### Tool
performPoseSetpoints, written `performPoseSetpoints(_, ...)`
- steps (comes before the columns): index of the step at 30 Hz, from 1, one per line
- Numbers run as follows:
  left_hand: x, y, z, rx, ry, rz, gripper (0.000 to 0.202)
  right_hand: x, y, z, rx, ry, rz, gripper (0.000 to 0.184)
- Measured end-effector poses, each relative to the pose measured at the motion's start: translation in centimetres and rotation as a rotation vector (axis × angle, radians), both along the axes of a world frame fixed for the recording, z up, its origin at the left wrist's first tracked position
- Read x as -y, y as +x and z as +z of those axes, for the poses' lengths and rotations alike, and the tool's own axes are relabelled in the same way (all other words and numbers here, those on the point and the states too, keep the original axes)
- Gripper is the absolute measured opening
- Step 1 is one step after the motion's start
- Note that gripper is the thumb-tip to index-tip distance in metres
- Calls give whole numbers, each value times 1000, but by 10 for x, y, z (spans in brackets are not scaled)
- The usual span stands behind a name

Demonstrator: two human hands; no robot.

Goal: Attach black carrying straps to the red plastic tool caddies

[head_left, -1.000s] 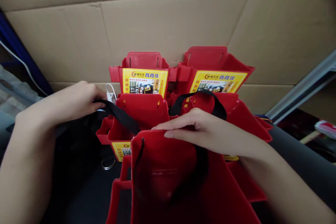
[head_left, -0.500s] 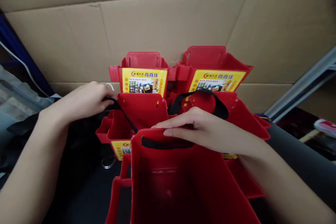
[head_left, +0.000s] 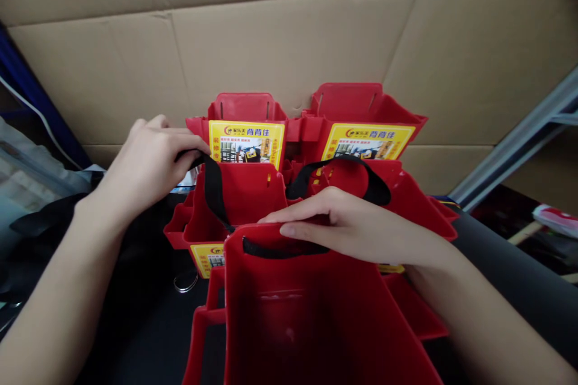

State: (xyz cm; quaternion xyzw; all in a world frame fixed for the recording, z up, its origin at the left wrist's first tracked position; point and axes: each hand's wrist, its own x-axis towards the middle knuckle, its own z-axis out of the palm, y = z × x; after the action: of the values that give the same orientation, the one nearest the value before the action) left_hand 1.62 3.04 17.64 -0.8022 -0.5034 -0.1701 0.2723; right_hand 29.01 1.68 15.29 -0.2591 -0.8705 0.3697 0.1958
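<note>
A red plastic bin (head_left: pixel 316 325) stands nearest me. A black strap (head_left: pixel 214 189) runs through the top of its back wall. My left hand (head_left: pixel 151 165) is closed on the strap's free end, up and to the left of the bin. My right hand (head_left: pixel 356 225) rests on the bin's back rim, fingers pressed on the strap where it lies flat inside the wall. A second loop of black strap (head_left: pixel 356 171) arches behind my right hand.
Several more red bins with yellow labels (head_left: pixel 246 141) stand in rows behind, against a cardboard wall (head_left: pixel 289 42). A metal ring (head_left: pixel 185 281) lies on the dark surface at the left. A grey metal rail (head_left: pixel 519 144) slants at the right.
My left hand has moved right and up, pulling the strap through the bin's wall. The slack loop inside the bin has drawn flat against the back wall. My right hand stayed put.
</note>
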Motion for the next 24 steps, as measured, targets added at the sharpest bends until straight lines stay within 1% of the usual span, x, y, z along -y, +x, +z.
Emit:
performPoseSetpoints(3,3,15,-6,207,58,-133,26,-2,-3,3,9,-41,-86,34)
performPoseSetpoints(5,6,25,-9,335,102,-240,26,-8,-9,7,7,-138,-146,43)
performPoseSetpoints(7,8,34,-11,409,118,-371,26,-17,-20,12,-28,-284,-129,48)
performPoseSetpoints(8,9,37,-11,424,102,-438,26,-23,-27,15,-75,-368,-95,47)
performPoseSetpoints(11,10,44,-14,390,-16,-620,25,-41,-49,23,-296,-610,20,33)
performPoseSetpoints(13,8,47,-15,319,-46,-682,21,-50,-60,27,-427,-699,25,24)
performPoseSetpoints(14,8,47,-16,279,-40,-693,19,-53,-63,30,-477,-709,10,20)
performPoseSetpoints(15,7,47,-16,236,-39,-694,17,-56,-64,32,-530,-689,-12,16)
performPoseSetpoints(16,6,46,-15,192,-50,-692,16,-58,-64,35,-589,-636,-40,14)
performPoseSetpoints(17,6,45,-14,152,-79,-689,16,-60,-61,39,-649,-549,-76,14)
performPoseSetpoints(18,6,42,-13,121,-125,-684,16,-62,-55,43,-700,-432,-122,15)
performPoseSetpoints(20,7,35,-9,95,-241,-662,16,-66,-40,53,-757,-145,-247,19)
performPoseSetpoints(22,8,25,-5,112,-355,-638,17,-67,-23,62,-749,111,-374,25)
performPoseSetpoints(24,9,16,0,165,-444,-644,19,-62,-10,66,-707,262,-466,30)
